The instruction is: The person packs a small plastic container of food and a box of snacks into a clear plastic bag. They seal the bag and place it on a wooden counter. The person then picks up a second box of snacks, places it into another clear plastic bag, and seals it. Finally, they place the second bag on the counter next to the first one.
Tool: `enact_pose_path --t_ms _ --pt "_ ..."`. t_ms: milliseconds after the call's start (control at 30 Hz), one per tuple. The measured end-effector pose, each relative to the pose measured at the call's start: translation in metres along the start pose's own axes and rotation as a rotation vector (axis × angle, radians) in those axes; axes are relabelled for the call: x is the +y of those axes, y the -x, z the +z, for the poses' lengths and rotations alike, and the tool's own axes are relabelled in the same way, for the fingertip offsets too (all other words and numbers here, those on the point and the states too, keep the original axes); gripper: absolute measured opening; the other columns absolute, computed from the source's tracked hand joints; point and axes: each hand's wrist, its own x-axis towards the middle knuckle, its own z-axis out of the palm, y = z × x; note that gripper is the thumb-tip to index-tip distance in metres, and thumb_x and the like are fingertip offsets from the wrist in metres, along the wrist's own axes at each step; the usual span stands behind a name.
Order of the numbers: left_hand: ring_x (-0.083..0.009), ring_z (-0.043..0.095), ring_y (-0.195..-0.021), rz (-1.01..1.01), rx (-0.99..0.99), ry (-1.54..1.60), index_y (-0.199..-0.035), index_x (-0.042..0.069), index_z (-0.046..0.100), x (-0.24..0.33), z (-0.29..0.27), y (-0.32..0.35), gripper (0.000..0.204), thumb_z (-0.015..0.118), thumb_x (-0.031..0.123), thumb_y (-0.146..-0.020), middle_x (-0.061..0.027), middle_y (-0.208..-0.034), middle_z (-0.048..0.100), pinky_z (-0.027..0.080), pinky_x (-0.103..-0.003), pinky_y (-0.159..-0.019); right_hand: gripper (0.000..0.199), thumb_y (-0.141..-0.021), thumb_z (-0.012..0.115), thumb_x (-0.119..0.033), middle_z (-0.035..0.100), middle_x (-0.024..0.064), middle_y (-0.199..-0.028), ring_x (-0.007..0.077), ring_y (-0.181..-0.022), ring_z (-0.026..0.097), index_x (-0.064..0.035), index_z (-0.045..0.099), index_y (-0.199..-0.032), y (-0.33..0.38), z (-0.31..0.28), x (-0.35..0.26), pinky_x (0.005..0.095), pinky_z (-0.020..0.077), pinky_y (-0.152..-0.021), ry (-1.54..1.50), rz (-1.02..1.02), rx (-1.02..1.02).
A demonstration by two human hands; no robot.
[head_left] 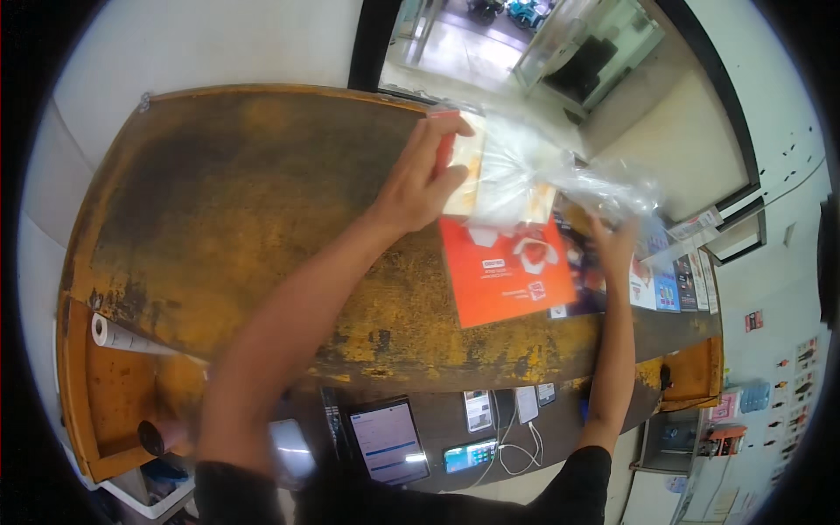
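My left hand [418,182] is closed round the left end of a white-and-red box [464,171], thumb toward me and fingers over the top. A clear plastic bag [512,162] wraps the box and is bunched to a neck on its right side. The loose tail of the bag trails off to the right, blurred by motion. Just below that tail is my right hand [617,241], also smeared; whether its fingers grip the plastic is unclear. An orange-red printed sheet [503,284] lies on the worn wooden counter [262,166] under the box.
More printed sheets [669,280] line the counter to the right. On the lower shelf nearer me are a tablet [389,442], several phones [471,456] and white cables [529,455]. A paper roll [109,332] sits at the left. Beyond the counter is a dark-framed opening [367,52].
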Motion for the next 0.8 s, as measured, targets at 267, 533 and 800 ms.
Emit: enact_pose_path --t_ms 267,533,800 --pt "-0.0369 0.044 -0.121 0.021 0.075 -0.023 -0.117 0.007 0.047 -0.008 -0.001 0.0 0.041 0.059 0.005 -0.077 -0.0181 -0.121 0.048 0.033 -0.041 -0.104 0.073 -0.077 0.08 -0.022 0.059 0.0206 -0.115 0.0268 -0.095 0.064 0.0065 0.038 -0.13 0.011 0.017 -0.033 0.0331 0.056 -0.073 0.204 -0.099 0.078" --pt "-0.0427 0.047 -0.118 -0.151 0.043 0.005 -0.119 0.016 0.048 0.003 0.003 0.003 0.042 0.062 0.02 -0.08 -0.0209 -0.119 0.046 0.047 -0.049 -0.091 0.079 -0.079 0.079 -0.022 0.056 0.0215 -0.122 0.0257 -0.096 0.062 0.0124 0.033 -0.133 0.005 0.011 -0.03 0.0352 0.0508 -0.083 0.264 0.175 0.101" --pt "-0.0499 0.057 -0.097 -0.442 -0.025 0.087 -0.123 0.02 0.043 -0.002 0.001 -0.004 0.045 0.058 0.026 -0.082 -0.029 -0.118 0.043 0.051 -0.053 -0.082 0.086 -0.08 0.077 -0.032 0.049 0.0244 -0.128 0.0272 -0.111 0.054 0.0123 0.03 -0.137 0.006 0.033 -0.019 0.0369 0.046 -0.093 0.43 0.136 0.334"
